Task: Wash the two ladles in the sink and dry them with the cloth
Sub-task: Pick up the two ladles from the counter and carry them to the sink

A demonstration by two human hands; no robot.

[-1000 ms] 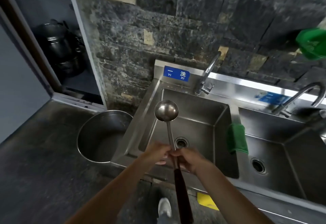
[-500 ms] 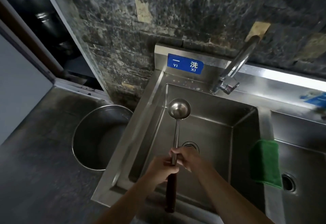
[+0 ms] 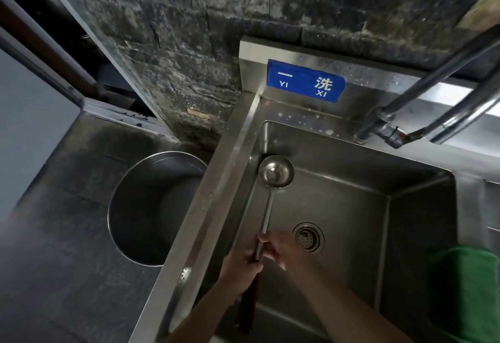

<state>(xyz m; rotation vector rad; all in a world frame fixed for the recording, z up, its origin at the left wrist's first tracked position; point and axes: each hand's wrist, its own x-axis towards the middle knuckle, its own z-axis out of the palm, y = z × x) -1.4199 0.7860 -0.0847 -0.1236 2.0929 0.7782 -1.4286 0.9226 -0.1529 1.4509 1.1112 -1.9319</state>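
Note:
A steel ladle (image 3: 275, 172) with a long shaft and a dark wooden handle is held over the left basin of the steel sink (image 3: 351, 207), its bowl near the basin's back left corner. My left hand (image 3: 242, 267) grips the ladle where shaft meets handle. My right hand (image 3: 281, 248) holds the shaft just above it. A green cloth (image 3: 462, 288) hangs over the divider at the right edge. Only one ladle is in view.
A faucet (image 3: 422, 99) reaches in from the upper right above the basin; the drain (image 3: 308, 236) lies beside my right hand. A large steel pot (image 3: 151, 207) stands on the dark floor left of the sink. A dark stone wall rises behind.
The ladle has gone down and to the left into the basin, both hands still holding it. The view has moved closer and tilted down over the left basin.

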